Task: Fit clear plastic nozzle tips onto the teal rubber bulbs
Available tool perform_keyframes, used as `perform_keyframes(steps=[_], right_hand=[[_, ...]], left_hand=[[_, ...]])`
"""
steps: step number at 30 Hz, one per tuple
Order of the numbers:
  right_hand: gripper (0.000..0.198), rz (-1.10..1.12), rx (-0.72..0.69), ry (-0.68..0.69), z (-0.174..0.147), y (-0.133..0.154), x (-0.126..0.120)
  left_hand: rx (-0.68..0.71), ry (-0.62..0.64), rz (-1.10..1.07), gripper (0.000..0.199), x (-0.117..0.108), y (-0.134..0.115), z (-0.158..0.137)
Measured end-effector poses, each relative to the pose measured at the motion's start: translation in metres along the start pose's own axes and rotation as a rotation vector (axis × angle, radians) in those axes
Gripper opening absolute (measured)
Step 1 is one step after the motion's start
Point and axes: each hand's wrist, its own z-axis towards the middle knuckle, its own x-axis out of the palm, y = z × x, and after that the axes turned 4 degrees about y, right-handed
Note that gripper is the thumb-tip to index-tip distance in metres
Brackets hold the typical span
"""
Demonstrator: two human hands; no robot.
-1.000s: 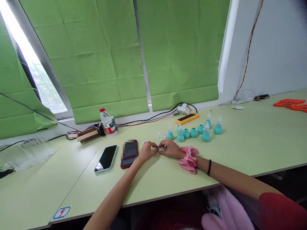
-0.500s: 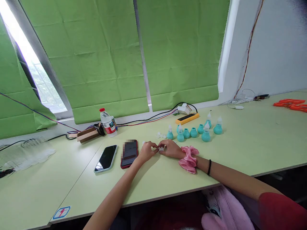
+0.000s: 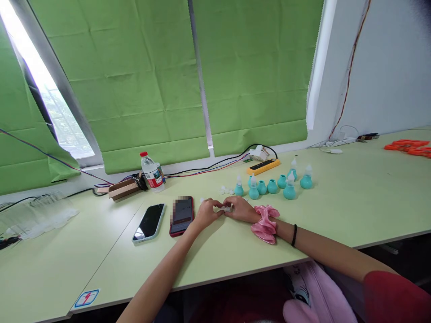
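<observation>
Slightly shifted since earlier, left hand (image 3: 208, 213) and right hand (image 3: 240, 209) seem clamped on a small white piece (image 3: 226, 209).

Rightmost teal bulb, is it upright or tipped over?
Upright: the bulb rests on its base, with its pale tip pointing up.
</observation>
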Motion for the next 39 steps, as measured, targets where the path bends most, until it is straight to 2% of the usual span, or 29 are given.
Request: perform_keyframes(steps=[17, 31, 39], right_hand=[[0.019, -0.004, 0.026, -0.010, -0.0006, 0.0024, -0.0014], [0.018, -0.030, 0.024, -0.002, 0.0015, -0.0012, 0.0006], [0.024, -0.073, 0.094, -0.005, 0.0005, 0.0006, -0.0007]], left_hand=[[0.033, 0.006, 0.027, 0.018, -0.0009, -0.0025, -0.0004], [-0.001, 0.019, 0.035, 0.017, -0.0019, -0.0059, -0.0017], [0.021, 0.031, 0.040, 0.018, -0.0015, -0.0035, -0.0018]])
